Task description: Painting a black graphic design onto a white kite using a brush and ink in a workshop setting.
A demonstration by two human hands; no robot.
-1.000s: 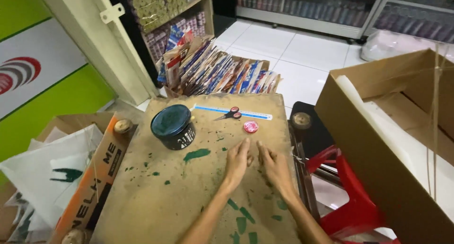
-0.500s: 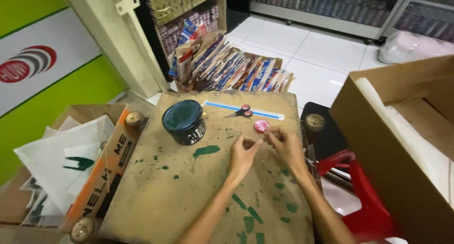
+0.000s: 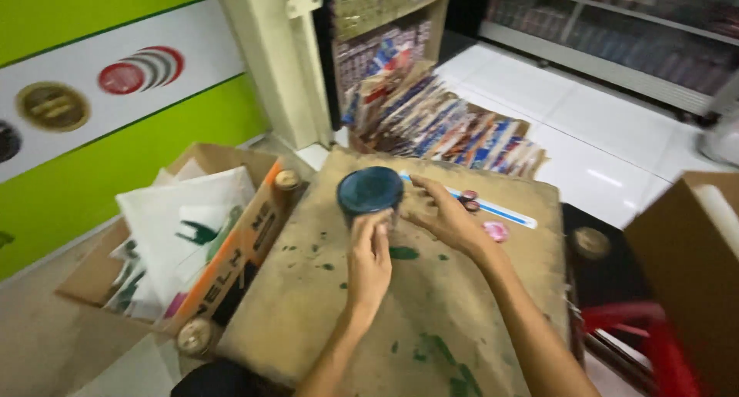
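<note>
The paint-stained board point(image 3: 431, 304) carries green smears, and both hands are only now at the round dark-blue tin point(image 3: 370, 190) near its far edge — lid on, contents unseen, so the work with it looks barely begun. The cardboard box point(image 3: 192, 235) to the left holds white printed bags. The left hand point(image 3: 369, 260) touches the tin's near side with fingers extended; the right hand point(image 3: 446, 216) curls against its right side — whether either truly grips, I cannot tell.

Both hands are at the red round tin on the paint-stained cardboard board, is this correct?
Not quite: the head view shows the round tin is dark blue-teal, not red. Both the left hand and right hand are at it, on the paint-stained board.
</note>
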